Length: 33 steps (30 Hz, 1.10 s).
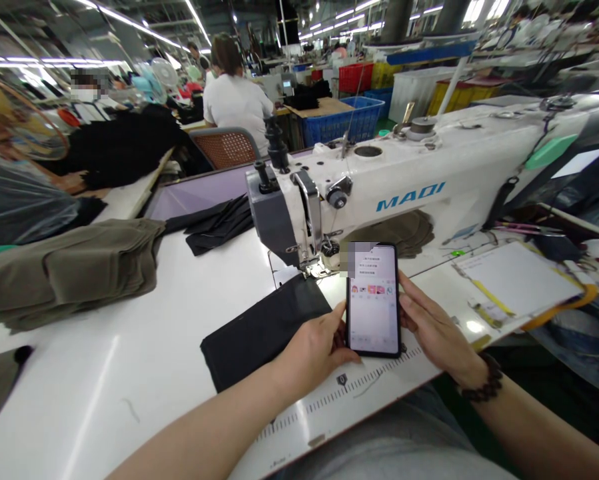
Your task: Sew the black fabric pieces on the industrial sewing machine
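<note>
A smartphone (374, 320) with its screen lit is held upright between my two hands, in front of the sewing machine (349, 207). My left hand (319, 343) grips the phone's left edge, thumb near its lower corner. Along the right edge, my right hand (434, 327) has its fingers curled against the phone's side and back; a dark beaded bracelet circles that wrist. A folded piece of black fabric (259, 333) lies on the white table beside my left hand, its far corner by the presser foot (319, 269).
Stacked olive-brown fabric pieces (74, 267) lie at the left, and black strips (224, 223) behind. A paper pad (519, 277) sits at the right near small tools. Beyond the machine are a blue basket (342, 123) and a seated person in white (236, 100).
</note>
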Tool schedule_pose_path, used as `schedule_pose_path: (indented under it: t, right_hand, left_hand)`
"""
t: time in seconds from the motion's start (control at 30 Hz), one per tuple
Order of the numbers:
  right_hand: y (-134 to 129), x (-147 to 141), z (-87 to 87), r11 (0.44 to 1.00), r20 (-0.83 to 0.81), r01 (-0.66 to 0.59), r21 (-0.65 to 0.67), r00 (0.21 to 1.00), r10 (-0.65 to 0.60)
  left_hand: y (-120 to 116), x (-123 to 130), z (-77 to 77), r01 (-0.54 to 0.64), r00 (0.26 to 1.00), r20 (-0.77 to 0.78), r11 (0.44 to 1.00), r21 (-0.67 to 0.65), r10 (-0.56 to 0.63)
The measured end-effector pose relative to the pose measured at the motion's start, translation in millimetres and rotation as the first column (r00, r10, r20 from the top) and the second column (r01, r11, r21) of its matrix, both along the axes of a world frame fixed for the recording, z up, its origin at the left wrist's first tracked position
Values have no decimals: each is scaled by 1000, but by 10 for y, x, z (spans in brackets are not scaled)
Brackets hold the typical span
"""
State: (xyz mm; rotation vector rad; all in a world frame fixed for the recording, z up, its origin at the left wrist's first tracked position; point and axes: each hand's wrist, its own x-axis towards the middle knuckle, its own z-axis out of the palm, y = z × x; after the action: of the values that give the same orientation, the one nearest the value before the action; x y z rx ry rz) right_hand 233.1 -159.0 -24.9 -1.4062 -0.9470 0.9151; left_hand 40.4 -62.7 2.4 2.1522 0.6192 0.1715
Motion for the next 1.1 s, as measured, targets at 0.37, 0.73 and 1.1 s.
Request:
schedule_pose_path:
  t: [0.37, 0.73, 1.1]
  right_hand:
    - [5, 18, -31, 1000, -9, 11, -12, 1000, -11]
    - [-2, 37, -89, 999, 64, 45, -9, 997, -45]
    - [-2, 43, -108, 999, 69, 47, -17, 997, -46]
  left_hand:
    - [4, -8, -23, -1, 1000, 6, 1000, 16, 1]
    - [6, -3, -10, 3, 1000, -1, 1000, -10, -3]
    - [8, -9, -14, 9, 1000, 5, 1000, 7, -9]
